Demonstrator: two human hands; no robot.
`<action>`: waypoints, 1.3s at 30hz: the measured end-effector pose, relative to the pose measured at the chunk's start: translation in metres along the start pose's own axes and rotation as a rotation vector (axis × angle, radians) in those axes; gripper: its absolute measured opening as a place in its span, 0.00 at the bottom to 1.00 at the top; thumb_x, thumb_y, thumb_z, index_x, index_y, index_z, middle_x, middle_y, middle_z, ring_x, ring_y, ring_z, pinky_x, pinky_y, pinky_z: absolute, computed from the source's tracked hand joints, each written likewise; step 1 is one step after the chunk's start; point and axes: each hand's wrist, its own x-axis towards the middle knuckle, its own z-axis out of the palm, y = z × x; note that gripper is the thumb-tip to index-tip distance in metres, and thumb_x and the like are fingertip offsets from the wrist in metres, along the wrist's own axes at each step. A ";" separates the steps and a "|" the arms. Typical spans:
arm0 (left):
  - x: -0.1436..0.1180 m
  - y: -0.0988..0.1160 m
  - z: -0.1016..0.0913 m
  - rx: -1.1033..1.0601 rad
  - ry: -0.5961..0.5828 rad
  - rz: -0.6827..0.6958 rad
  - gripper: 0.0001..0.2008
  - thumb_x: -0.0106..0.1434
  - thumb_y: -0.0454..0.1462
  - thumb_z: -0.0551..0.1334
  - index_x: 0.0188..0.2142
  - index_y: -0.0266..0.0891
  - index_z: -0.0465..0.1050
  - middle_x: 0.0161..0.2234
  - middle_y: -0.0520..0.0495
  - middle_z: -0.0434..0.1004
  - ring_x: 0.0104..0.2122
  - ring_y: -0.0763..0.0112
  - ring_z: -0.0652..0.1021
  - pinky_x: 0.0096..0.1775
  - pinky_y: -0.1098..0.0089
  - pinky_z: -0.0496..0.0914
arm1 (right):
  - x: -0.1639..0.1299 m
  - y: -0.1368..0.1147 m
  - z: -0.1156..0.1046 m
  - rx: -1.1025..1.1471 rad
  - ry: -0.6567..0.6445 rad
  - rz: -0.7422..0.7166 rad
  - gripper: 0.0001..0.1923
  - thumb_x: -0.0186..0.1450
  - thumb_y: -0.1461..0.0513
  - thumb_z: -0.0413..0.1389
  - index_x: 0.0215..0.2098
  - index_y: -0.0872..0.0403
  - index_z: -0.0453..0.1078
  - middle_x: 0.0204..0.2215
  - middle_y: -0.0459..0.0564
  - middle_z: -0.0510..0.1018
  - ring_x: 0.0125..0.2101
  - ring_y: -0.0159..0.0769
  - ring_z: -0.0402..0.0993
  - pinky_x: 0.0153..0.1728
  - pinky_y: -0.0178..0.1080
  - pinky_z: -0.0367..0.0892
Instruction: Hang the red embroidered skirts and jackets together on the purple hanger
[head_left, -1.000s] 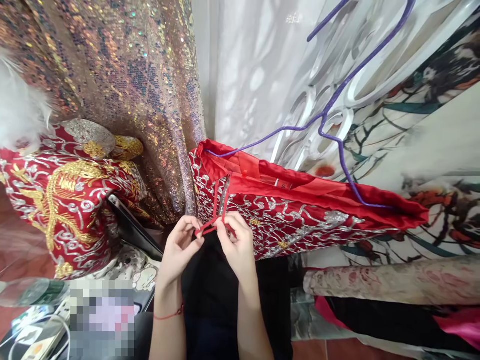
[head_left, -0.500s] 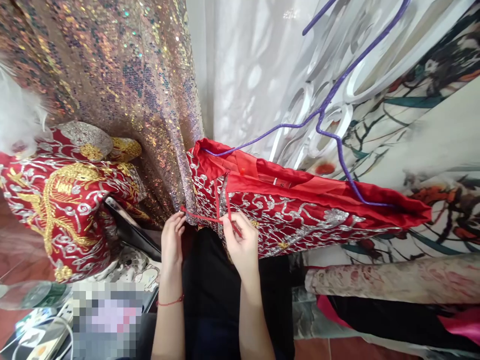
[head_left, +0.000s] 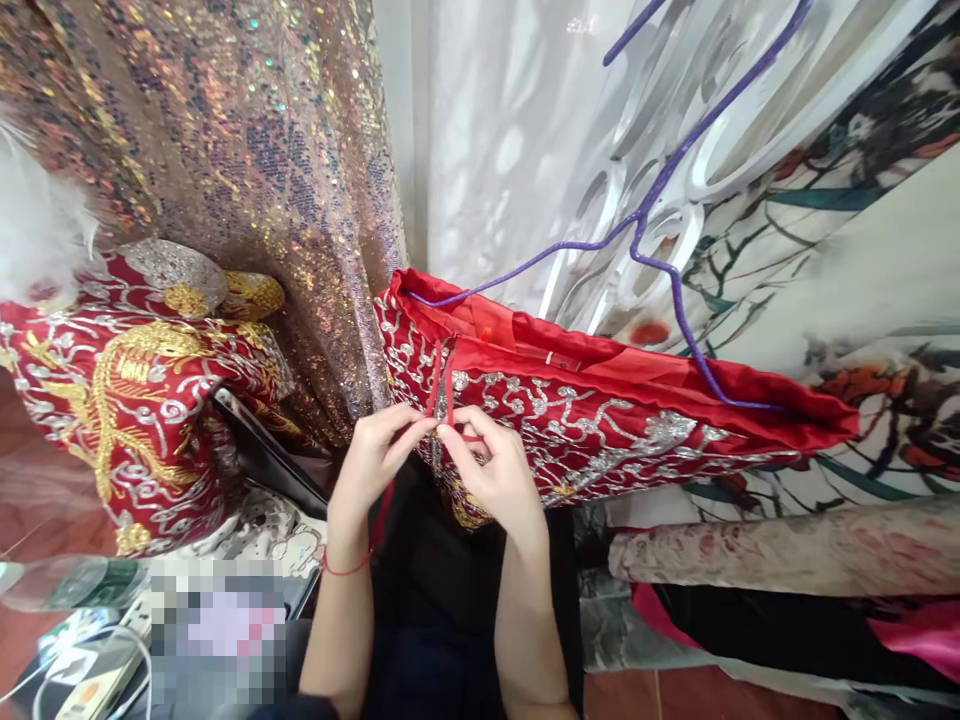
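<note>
Hands, two of them: my left hand (head_left: 379, 455) and right hand (head_left: 491, 470) each pinch a red tie (head_left: 437, 385) on one red embroidered garment (head_left: 600, 425). One purple hanger (head_left: 675, 290) carries it, hook cut off above; the knot's hidden behind my fingertips.

Both forearms are bare from the lower edge of the picture up to the fingers, with no sleeve showing on either one. The left hand (head_left: 375, 465) has a thin red string bracelet (head_left: 346, 567) tied round its wrist, sitting loosely just below the hand. The right hand (head_left: 499, 480) wears nothing at all, no ring, watch or band, and its nails look short and plain; dark clothing (head_left: 442, 600), black to navy, covers the lap between the two arms.
</note>
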 end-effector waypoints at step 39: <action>0.045 0.009 -0.021 -0.064 0.499 0.190 0.11 0.66 0.44 0.65 0.45 0.46 0.84 0.28 0.51 0.73 0.23 0.76 0.62 0.26 0.71 0.56 | 0.018 -0.016 -0.012 0.236 0.006 -0.004 0.08 0.61 0.57 0.65 0.36 0.52 0.81 0.23 0.43 0.74 0.23 0.27 0.66 0.26 0.32 0.63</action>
